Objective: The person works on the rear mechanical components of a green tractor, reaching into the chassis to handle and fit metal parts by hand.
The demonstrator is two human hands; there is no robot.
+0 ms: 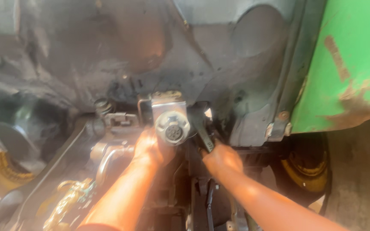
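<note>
Both forearms rise from the bottom edge toward a grimy vehicle underside. Left hand [150,147] is cupped against the lower left of a round grey socket connector [172,127], fingers pressed to its rim; whether they close fully around it cannot be told. Right hand [221,158] is closed on the lower end of a dark wrench [203,130], which slants up and left to the area just right of the connector. That connector sits in a pale metal bracket [168,105] at mid-frame. Crowding the left approach: a grey curved lever [108,156] and a brass-coloured chain [67,199]. Dark sheet-metal underbody [108,47] hangs over the work. Green painted panel [347,64], scuffed and rusted, closes the right side, with a yellow wheel hub [307,169] below it.
</note>
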